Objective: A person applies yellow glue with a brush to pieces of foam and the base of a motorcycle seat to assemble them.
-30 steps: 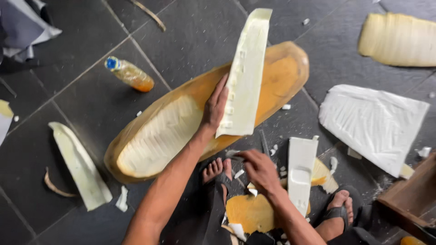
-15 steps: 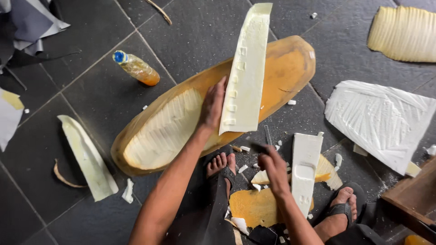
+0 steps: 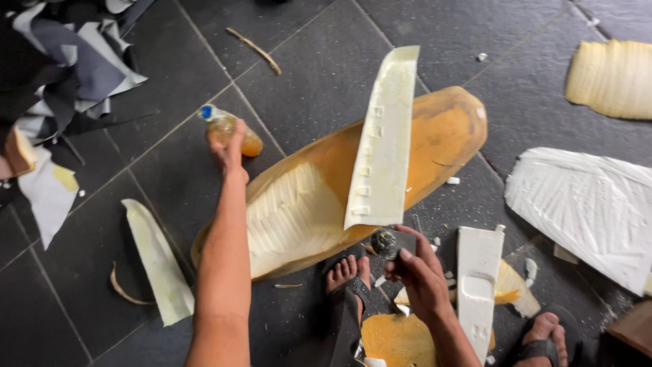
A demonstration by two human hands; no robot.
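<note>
My left hand [image 3: 229, 152] stretches out to a small plastic bottle [image 3: 231, 130] of amber liquid with a blue cap, lying on the dark tiled floor, and touches it. My right hand [image 3: 415, 269] holds a small dark tool [image 3: 388, 241] near the lower end of a long pale strip [image 3: 384, 139]. The strip lies across a big orange-brown sheath [image 3: 319, 183] with a ribbed cream inner face. My two sandalled feet [image 3: 348, 273] show below.
A white flat piece [image 3: 477, 282] and orange scraps [image 3: 397, 338] lie by my right hand. A large white sheet [image 3: 589, 211] and a yellow ribbed one [image 3: 614, 78] sit to the right. A pale strip [image 3: 157, 261] lies left; cloth scraps [image 3: 54, 75] fill the far-left corner.
My left hand has left the pale strip and reached out left to the bottle. My right hand has risen a little with the dark tool.
</note>
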